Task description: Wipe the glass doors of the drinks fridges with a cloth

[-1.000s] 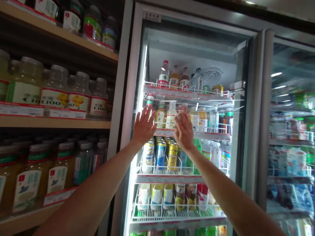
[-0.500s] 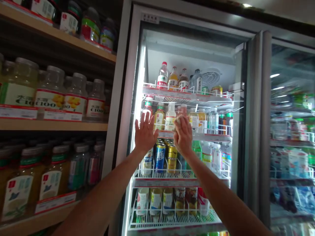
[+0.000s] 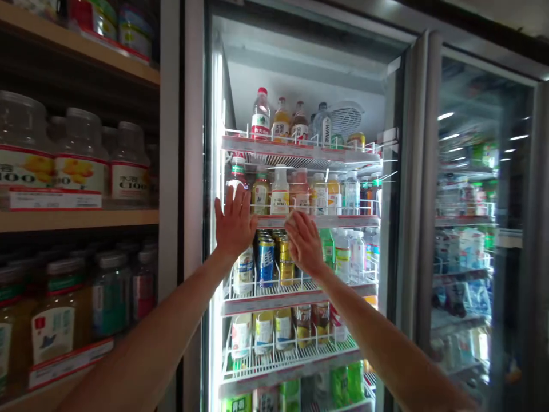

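My left hand lies flat on the glass door of a lit drinks fridge, fingers spread and pointing up. It holds nothing. My right hand is also against the glass, a little lower and to the right. Its fingers are pressed together over a small pale lump at the fingertips, which I cannot make out. Behind the glass near both hands stand upright bottles on one wire shelf and cans on the shelf below.
To the left, wooden shelves carry rows of large bottles. A second glass-door fridge stands to the right. More bottles fill the fridge's top shelf, and others the lower ones.
Both hands have slid down the glass, from the bottle shelf towards the can shelf. The view has swung right, so the wooden shelves show less.
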Action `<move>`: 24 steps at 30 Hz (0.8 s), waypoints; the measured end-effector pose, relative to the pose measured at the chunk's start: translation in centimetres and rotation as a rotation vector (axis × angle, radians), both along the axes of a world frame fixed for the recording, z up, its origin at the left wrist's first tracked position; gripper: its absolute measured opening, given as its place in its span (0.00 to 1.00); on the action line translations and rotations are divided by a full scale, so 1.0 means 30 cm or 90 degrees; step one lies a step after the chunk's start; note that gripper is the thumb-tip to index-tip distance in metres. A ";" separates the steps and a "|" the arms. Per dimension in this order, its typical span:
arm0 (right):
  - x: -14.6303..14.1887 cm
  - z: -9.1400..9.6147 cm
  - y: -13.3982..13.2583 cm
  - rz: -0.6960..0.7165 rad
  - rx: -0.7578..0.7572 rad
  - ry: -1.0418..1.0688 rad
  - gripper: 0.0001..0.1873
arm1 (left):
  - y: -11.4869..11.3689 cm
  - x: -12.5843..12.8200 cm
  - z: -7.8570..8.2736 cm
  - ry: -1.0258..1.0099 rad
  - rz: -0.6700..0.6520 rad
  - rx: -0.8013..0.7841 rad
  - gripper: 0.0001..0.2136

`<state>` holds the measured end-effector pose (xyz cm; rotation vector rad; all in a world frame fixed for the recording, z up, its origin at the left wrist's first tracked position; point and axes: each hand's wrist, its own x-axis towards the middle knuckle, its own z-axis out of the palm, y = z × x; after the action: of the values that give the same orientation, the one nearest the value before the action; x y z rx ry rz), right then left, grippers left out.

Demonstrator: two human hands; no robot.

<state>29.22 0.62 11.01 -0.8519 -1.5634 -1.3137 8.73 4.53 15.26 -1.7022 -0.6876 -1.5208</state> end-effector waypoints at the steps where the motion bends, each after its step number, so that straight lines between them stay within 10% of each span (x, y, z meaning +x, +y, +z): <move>1: -0.022 -0.016 -0.004 -0.008 -0.029 -0.037 0.25 | -0.010 0.014 -0.016 0.033 -0.005 0.011 0.25; 9: 0.230 0.006 0.007 -0.011 0.152 0.194 0.28 | -0.031 0.129 -0.187 0.114 0.064 0.041 0.23; 17: 0.216 -0.084 -0.026 0.001 0.007 -0.006 0.28 | -0.016 0.129 -0.181 0.106 0.050 0.058 0.27; 24: 0.475 -0.058 -0.002 0.001 0.196 0.340 0.23 | -0.014 0.132 -0.186 0.106 0.064 0.071 0.27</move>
<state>43.46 0.57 9.27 -0.9081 -0.9196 -1.1623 12.70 4.12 9.67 -1.6638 -0.5813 -1.3068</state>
